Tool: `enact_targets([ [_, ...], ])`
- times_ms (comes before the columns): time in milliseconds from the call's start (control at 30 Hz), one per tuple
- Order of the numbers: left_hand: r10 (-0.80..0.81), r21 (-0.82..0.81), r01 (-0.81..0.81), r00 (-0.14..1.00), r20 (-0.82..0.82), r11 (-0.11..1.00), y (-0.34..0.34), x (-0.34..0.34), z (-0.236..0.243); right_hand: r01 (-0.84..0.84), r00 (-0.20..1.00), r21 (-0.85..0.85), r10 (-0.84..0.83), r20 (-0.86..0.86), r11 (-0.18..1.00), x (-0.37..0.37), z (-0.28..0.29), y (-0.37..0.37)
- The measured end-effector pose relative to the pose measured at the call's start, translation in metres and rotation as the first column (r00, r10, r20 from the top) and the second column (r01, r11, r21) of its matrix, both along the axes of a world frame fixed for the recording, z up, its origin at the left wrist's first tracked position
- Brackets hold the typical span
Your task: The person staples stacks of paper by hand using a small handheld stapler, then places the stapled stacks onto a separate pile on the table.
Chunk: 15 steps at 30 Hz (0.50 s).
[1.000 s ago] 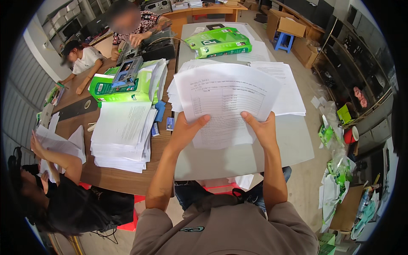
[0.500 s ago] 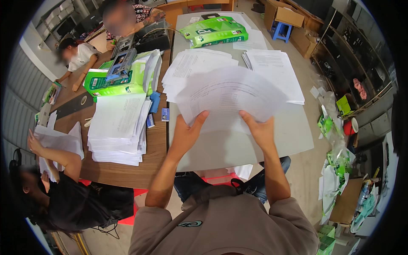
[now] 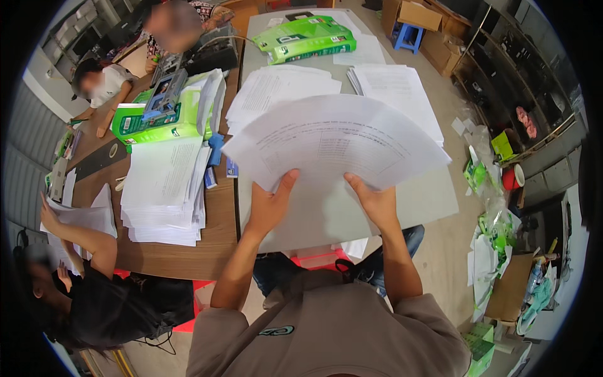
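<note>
Fanned sheets (image 3: 336, 141) rose, now hiding table stacks (image 3: 276, 94).

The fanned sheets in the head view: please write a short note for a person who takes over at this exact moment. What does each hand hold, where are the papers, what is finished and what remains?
Left hand: grips the lower left edge of the fanned sheets, thumb on top.
Right hand: grips the lower right edge of the same fan.
Papers: the fan is held up over the grey table. Two flat piles lie beyond it, the middle pile and the right pile. A tall paper stack sits on the wooden table to the left.
Done: sheets are spread into a fan.
Left: the fan is not yet set down; both hands are occupied.
</note>
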<state>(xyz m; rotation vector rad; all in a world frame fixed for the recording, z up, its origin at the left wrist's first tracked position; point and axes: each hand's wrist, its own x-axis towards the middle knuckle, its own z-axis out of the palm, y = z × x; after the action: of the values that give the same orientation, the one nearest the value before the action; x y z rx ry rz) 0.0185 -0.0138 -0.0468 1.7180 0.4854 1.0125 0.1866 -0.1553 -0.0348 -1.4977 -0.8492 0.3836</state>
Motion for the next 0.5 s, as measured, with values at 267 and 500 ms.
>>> enact_targets([
  [267, -0.047, -0.167, 0.031, 0.994, -0.098, 0.985, 0.003, -0.001, -0.01, -0.009, 0.999, -0.112, 0.005, -0.032, 0.994, 0.002, -0.021, -0.003],
  [500, -0.108, -0.206, 0.107, 0.994, 0.008, 0.973, 0.001, -0.001, -0.013, -0.087, 0.989, -0.137, 0.069, -0.131, 0.987, -0.002, -0.019, -0.014],
])
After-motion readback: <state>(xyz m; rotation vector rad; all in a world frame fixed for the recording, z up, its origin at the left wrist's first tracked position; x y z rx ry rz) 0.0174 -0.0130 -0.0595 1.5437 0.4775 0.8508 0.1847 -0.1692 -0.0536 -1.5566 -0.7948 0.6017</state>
